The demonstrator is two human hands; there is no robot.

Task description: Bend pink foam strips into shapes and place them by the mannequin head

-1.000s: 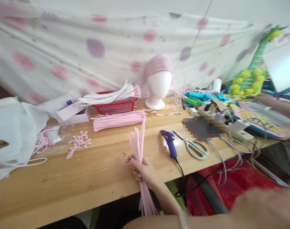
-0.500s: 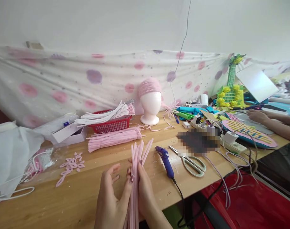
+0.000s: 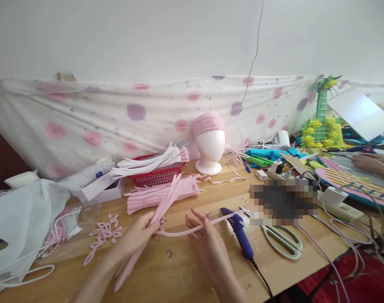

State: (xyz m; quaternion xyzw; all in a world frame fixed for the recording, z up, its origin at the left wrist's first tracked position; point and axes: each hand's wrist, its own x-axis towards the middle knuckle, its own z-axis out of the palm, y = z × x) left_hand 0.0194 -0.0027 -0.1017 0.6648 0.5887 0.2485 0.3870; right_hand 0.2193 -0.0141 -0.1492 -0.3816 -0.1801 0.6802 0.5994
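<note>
A bundle of pink pipe cleaners (image 3: pixel 171 195) slants up and away over the table, gripped by my left hand (image 3: pixel 141 233) around its middle. From that hand one or two pink strands stretch sideways to my right hand (image 3: pixel 212 242), where they pass between thumb and fingers and stick out toward the blue glue gun (image 3: pixel 239 235). Beyond the bundle lies a second bunch of pink pipe cleaners (image 3: pixel 141 198), partly covered by the held one. Small pink loop shapes (image 3: pixel 106 233) rest left of my left hand.
A red basket (image 3: pixel 154 177) holds white and pink pipe cleaners. Behind stands a white foam head (image 3: pixel 210 147) with a pink wrapped cap. Scissors (image 3: pixel 283 242), a power strip (image 3: pixel 340 206) and cables lie at right. A co-worker's hand (image 3: pixel 368 164) shows at far right.
My hands have moved apart. The bundle has gone left with my left hand and tilted, and a strand or two now stretches right to my right hand. The view has shifted left.
</note>
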